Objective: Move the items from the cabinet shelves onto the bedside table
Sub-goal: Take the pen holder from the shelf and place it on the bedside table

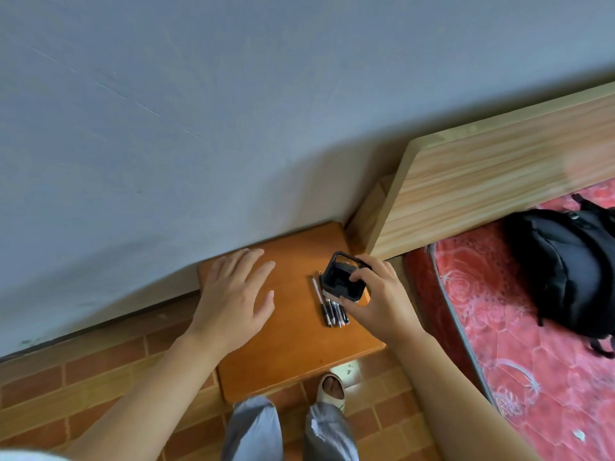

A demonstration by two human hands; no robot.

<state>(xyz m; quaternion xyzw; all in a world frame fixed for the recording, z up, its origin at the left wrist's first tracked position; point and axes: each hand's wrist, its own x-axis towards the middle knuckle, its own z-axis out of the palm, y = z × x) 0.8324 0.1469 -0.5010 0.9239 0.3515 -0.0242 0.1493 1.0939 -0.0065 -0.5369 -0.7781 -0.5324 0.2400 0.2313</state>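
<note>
Overhead, head view: bedside table (293, 354), orange wood, against grey wall; right hand (382, 301) grips black mesh pen holder (344, 277), tilted over the table; pens (331, 309) lying beneath it; left hand (233, 294) above the tabletop, fingers spread wide, holding nothing.

- Soft, even daylight; moderately bright, with no glare or hard highlights.
- A broad, soft-edged shadow falls across the grey wall (206, 121) above the worktop (293, 347), darkest toward the headboard (492, 181).
- Wide-angle distortion bends straight lines near the frame edges.
- The wall shows smeared streaks of motion blur; the black backpack (565, 271) loses detail in its dark folds.
</note>
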